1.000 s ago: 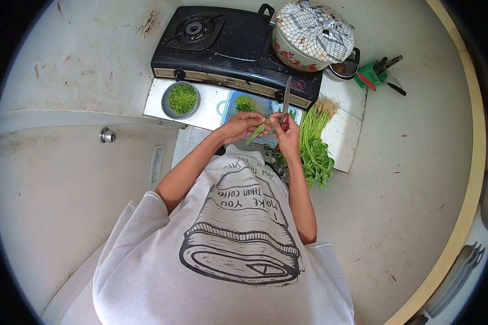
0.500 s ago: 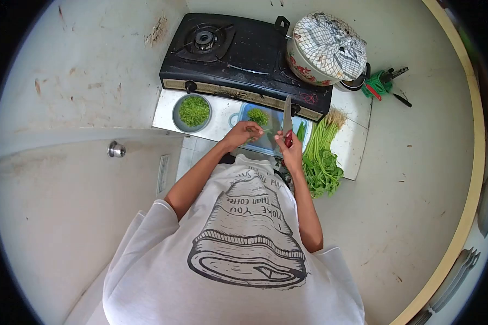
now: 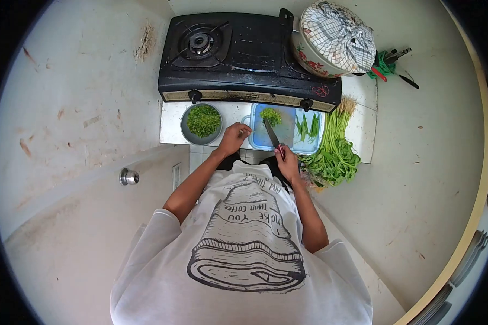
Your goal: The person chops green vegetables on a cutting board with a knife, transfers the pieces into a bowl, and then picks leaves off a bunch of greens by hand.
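My right hand grips a knife by its dark red handle. The blade slants away over a blue cutting board, its tip touching a small heap of chopped greens. Just left of the board, my left hand is held with its fingers curled together; whatever may be between them is too small to make out. Several cut green pieces lie on the board's pale right side. A grey bowl of finely chopped greens stands left of my left hand.
A bunch of leafy stalks lies right of the board, over the counter edge. Behind is a black two-burner stove carrying a cloth-covered pot. A green holder with utensils sits at the right wall. A door knob juts out at left.
The knife has swung from upright beside the board to pointing down-left at the chopped heap. My left hand has drawn back leftward, off the board. The view has shifted slightly.
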A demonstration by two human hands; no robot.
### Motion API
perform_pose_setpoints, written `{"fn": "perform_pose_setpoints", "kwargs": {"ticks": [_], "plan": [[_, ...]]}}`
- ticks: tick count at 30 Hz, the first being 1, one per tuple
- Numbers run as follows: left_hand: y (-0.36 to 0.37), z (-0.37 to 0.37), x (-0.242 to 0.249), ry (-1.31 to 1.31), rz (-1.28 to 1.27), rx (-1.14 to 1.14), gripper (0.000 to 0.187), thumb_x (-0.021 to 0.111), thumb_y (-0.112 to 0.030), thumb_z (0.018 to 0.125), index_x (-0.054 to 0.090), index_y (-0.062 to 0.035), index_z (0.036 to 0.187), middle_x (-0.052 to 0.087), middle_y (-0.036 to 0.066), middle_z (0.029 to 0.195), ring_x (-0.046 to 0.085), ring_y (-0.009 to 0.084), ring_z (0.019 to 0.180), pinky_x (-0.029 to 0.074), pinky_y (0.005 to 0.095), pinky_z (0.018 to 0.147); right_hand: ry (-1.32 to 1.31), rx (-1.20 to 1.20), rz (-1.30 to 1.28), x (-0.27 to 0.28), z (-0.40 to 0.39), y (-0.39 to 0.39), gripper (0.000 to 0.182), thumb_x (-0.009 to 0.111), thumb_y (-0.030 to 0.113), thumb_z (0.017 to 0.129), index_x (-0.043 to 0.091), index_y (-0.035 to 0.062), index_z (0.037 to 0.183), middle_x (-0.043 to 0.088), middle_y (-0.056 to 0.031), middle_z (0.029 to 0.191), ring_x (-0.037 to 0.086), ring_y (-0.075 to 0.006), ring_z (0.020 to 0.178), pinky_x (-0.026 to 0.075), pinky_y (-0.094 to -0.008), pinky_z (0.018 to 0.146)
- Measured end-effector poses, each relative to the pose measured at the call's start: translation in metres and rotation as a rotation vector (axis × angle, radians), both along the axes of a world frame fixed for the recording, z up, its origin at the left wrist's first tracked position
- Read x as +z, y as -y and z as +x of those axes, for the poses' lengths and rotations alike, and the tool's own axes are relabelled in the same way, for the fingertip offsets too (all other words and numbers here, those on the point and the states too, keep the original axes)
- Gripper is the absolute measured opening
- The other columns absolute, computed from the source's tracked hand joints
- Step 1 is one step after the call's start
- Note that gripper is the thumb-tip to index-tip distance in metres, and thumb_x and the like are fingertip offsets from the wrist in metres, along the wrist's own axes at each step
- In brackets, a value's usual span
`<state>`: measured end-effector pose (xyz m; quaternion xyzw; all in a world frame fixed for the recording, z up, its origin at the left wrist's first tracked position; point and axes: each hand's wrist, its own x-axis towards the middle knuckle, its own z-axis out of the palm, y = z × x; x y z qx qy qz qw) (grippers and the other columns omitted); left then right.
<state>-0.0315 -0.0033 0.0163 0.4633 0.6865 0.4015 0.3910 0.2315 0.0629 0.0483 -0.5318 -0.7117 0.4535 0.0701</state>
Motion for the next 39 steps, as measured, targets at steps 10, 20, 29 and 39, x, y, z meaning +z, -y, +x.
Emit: {"fn": "perform_pose_setpoints", "kwargs": {"ticks": [10, 20, 29, 39], "plan": [[-0.022, 0.003, -0.023, -0.259, 0.27, -0.345, 0.015, 0.06, -0.008, 0.1, 0.068, -0.0003, 0.111, 0.059, 0.015, 0.101, 0.065, 0.0376, 0.091, 0.054, 0.0461, 0.083, 0.132, -0.031, 0.092, -0.011, -0.028, 0.045, 0.037, 0.057, 0.035, 0.106, 0.058, -0.0018, 0.102, 0.07, -0.0296, 0.088, 0.069, -0.0499, 0.085, 0.053, -0.0581, 0.075], [-0.022, 0.007, -0.026, -0.17, 0.217, -0.293, 0.015, 0.064, -0.003, 0.096, 0.07, -0.002, 0.109, 0.061, 0.016, 0.096, 0.068, 0.0391, 0.088, 0.056, 0.0468, 0.079, 0.268, 0.013, 0.089, -0.008, -0.023, 0.054, 0.04, 0.053, 0.042, 0.106, 0.054, 0.0016, 0.103, 0.071, -0.0281, 0.086, 0.07, -0.0495, 0.082, 0.054, -0.0577, 0.073], [-0.023, 0.01, -0.024, -0.209, 0.184, -0.279, 0.015, 0.067, -0.002, 0.094, 0.071, -0.0025, 0.108, 0.065, 0.016, 0.101, 0.069, 0.0392, 0.092, 0.057, 0.0454, 0.08, 0.332, 0.128, 0.179, -0.015, -0.033, 0.048, 0.038, 0.05, 0.038, 0.107, 0.053, 0.0003, 0.107, 0.073, -0.0261, 0.088, 0.072, -0.0454, 0.078, 0.058, -0.0555, 0.069], [-0.022, 0.011, -0.024, -0.143, 0.18, -0.249, 0.014, 0.066, -0.001, 0.093, 0.07, -0.0005, 0.107, 0.066, 0.017, 0.1, 0.068, 0.0391, 0.091, 0.057, 0.0443, 0.081, 0.379, 0.19, 0.198, -0.024, -0.053, 0.029, 0.039, 0.048, 0.039, 0.108, 0.055, 0.0009, 0.104, 0.072, -0.0267, 0.079, 0.072, -0.0467, 0.072, 0.058, -0.0553, 0.066]]}}
